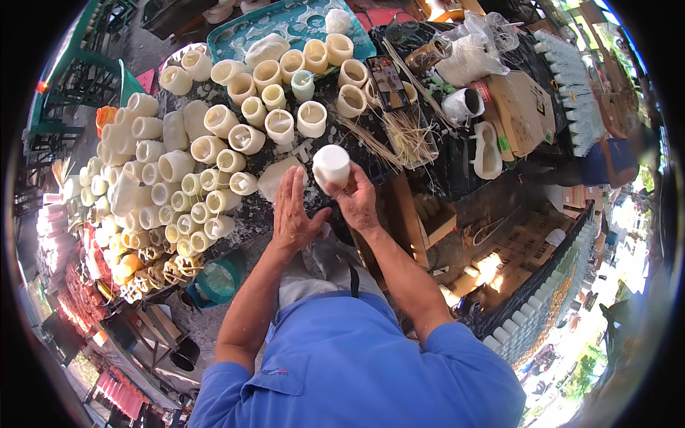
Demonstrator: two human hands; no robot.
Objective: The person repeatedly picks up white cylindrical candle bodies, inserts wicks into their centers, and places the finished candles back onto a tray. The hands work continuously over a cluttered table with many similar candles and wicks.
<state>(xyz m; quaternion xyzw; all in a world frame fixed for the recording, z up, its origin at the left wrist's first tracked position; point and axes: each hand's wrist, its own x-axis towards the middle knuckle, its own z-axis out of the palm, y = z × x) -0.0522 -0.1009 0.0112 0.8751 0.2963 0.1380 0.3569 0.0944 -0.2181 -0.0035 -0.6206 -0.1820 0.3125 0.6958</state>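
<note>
A white, cylindrical wax candle (332,162) is gripped in my right hand (357,205), over the front edge of the dark work table. My fingers curl around its side and lower end, and its pale flat end faces up. Just left of it, my left hand (294,217) is held up with straight fingers and the thumb out, apart from the candle. Behind that hand lies a flat, pale wax piece (275,178). Beyond the hands stand several cream candles (312,119) with hollowed tops, some showing wicks.
More wax cylinders (175,165) are stacked along the table's left side. A turquoise tray (282,23) with wax scraps lies at the back. To the right are a phone (387,82), wick strands (371,146), a cardboard box (519,110) and a white tumbler (464,105). A green basin (217,279) sits below left.
</note>
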